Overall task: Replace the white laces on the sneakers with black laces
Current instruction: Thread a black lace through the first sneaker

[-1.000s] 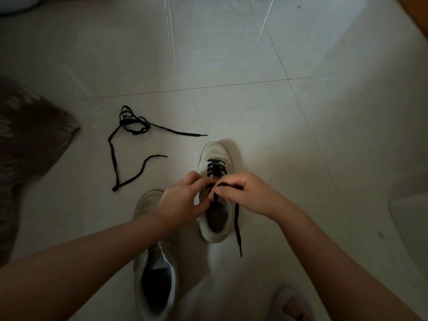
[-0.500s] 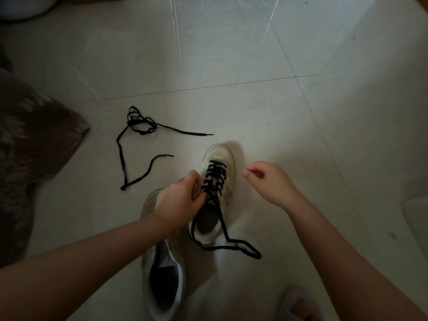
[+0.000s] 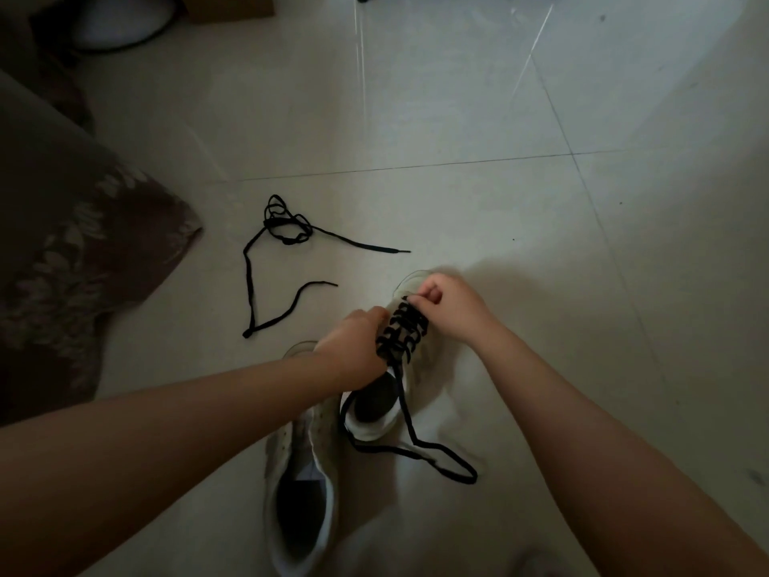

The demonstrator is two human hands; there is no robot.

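Our right hand has its fingertips pinched shut on the black lace at the toe-end crossing, likely to snug the rows. Left hand is curled closed on the laced sneaker, bracing its side. Unlaced sneaker sits at 7 o'clock; spare black lace lies loose at 10 o'clock.

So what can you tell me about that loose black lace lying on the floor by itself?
The loose black lace is a thin, flat cord, apparently woven fabric, lying slack on the pale tiled floor, left of the sneakers. One part bunches into a small tangle at the far end; the rest runs into a bent V shape. Both tips lie free. Neither hand touches it, and it is threaded through nothing.
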